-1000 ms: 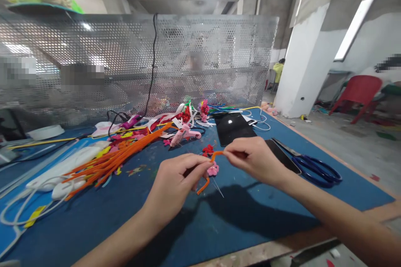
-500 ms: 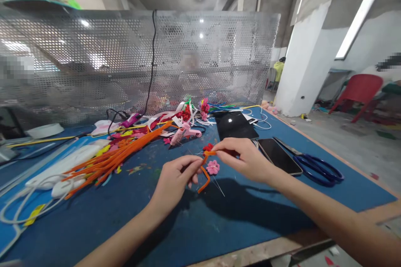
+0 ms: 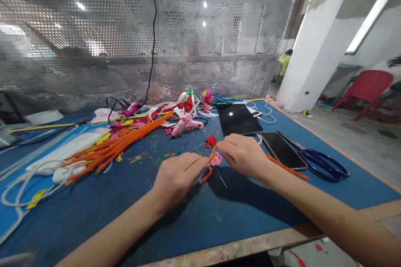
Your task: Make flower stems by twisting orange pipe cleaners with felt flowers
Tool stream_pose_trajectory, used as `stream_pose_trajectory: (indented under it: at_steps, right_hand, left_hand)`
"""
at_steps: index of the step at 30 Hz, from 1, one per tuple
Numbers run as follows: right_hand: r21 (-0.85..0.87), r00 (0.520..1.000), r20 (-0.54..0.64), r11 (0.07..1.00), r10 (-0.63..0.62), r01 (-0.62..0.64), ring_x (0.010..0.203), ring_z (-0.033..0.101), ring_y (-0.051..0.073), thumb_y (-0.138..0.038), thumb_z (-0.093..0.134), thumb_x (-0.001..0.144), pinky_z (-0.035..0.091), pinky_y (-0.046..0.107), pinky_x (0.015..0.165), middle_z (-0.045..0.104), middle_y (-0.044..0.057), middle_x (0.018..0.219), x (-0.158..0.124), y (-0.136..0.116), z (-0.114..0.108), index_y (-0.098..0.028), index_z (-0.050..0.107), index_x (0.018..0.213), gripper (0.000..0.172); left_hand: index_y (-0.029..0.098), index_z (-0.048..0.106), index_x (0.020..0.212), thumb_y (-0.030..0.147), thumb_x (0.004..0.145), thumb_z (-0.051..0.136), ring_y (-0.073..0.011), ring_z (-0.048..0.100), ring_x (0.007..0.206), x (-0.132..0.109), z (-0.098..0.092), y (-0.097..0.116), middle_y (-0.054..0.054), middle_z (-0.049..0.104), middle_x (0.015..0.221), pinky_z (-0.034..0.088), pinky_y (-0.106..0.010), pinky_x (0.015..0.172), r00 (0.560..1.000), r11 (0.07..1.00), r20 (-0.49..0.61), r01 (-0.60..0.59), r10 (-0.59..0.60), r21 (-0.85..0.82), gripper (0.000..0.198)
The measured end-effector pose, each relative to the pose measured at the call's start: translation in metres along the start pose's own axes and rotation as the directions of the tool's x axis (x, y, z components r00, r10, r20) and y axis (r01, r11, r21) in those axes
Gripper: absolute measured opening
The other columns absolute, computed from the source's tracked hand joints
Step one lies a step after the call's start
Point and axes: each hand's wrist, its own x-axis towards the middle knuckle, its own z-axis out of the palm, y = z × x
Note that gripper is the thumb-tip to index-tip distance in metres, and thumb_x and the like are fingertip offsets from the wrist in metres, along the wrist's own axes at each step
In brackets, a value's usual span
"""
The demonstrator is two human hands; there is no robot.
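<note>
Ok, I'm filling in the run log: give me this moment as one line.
left hand: pinches orange pipe cleaner | right hand: pinches its upper bend | pink flower: between the hands

pile of fuzzy sticks (image 3: 115, 148): on counter (image 3: 125, 204), left | left hand (image 3: 177, 177), right hand (image 3: 244, 154): middle of counter | bent stick (image 3: 206, 177): between them | phone (image 3: 283, 150): right of right hand | scissors (image 3: 308, 153): right of phone | tablet (image 3: 238, 120): behind phone | screen (image 3: 219, 41): behind counter

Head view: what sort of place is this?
Probably a handicraft workshop: the left hand and right hand pinch an orange pipe cleaner over a blue work mat strewn with more pipe cleaners, a pink glue gun and scissors, with a perforated metal screen behind.
</note>
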Motion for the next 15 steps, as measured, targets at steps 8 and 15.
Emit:
stream_pose_trajectory:
  at_steps: [8, 15]
  right_hand:
    - [0.393, 0.979, -0.129, 0.914, 0.159, -0.097, 0.061, 0.053, 0.011, -0.019, 0.044, 0.087, 0.036, 0.022, 0.059, 0.063, 0.004, 0.068, 0.001, -0.011, -0.013, -0.015, 0.061, 0.077, 0.020]
    - [0.547, 0.997, 0.069, 0.837, -0.033, -0.010, 0.055, 0.051, 0.009, -0.016, 0.048, 0.082, 0.035, 0.019, 0.055, 0.062, 0.001, 0.064, 0.001, -0.010, -0.020, -0.015, 0.064, 0.074, 0.017]
  left_hand:
    - [0.017, 0.064, 0.089, 0.017, 0.086, 0.051, -0.0115, 0.064, 0.071, 0.005, -0.003, -0.002, -0.002, 0.070, 0.079, 0.047, -0.019, 0.065, 0.999, 0.998, -0.024, -0.049, 0.048, -0.043, 0.013]
    - [0.019, 0.065, 0.089, 0.019, 0.087, 0.050, -0.0103, 0.065, 0.072, 0.007, -0.008, 0.003, -0.001, 0.070, 0.080, 0.046, -0.018, 0.064, 0.999, 0.999, 0.035, -0.007, 0.008, -0.041, 0.015]
